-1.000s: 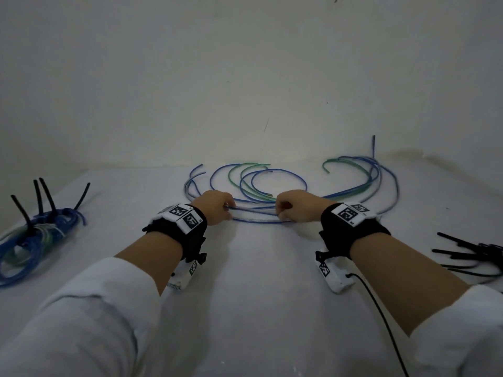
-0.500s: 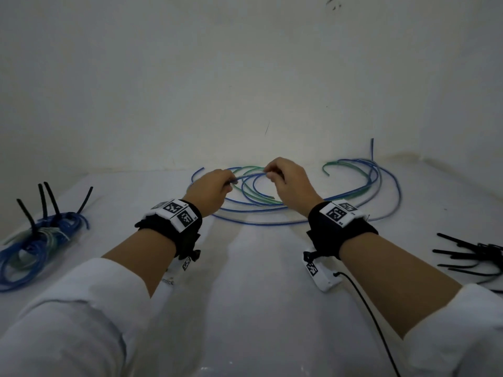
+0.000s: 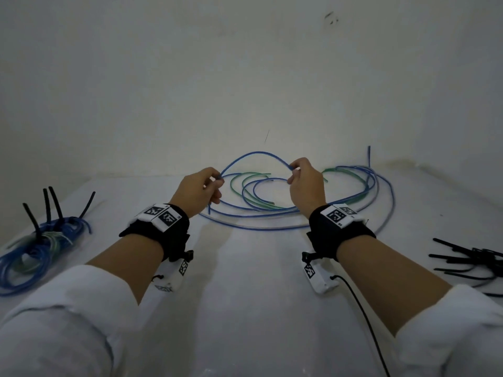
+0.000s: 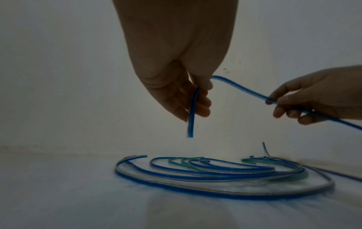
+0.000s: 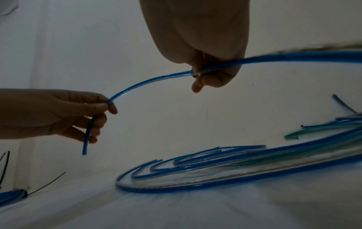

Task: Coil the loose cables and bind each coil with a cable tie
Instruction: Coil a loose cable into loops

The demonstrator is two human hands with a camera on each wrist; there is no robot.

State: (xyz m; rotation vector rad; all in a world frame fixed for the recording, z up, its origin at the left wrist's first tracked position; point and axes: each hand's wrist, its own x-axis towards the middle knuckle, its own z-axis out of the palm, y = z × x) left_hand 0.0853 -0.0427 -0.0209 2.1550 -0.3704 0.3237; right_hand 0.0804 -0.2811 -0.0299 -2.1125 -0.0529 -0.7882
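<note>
A blue cable (image 3: 257,153) arches in the air between my two hands, above the table. My left hand (image 3: 201,190) pinches it near one end, and the short free end (image 4: 191,122) hangs down past the fingers. My right hand (image 3: 304,183) pinches the same blue cable (image 5: 149,82) further along, and the rest trails off to the right. Below the hands several loose blue and green cables (image 3: 261,210) lie in flat curves on the white table (image 3: 245,281).
A coiled blue and green bundle (image 3: 35,246) bound with black cable ties lies at the left edge. Loose black cable ties (image 3: 468,259) lie at the right edge. A white wall stands close behind the loose cables. A black cord (image 3: 364,319) runs from my right wrist.
Both hands have risen from the table and moved apart, lifting one blue cable out of the pile into an arch between them.
</note>
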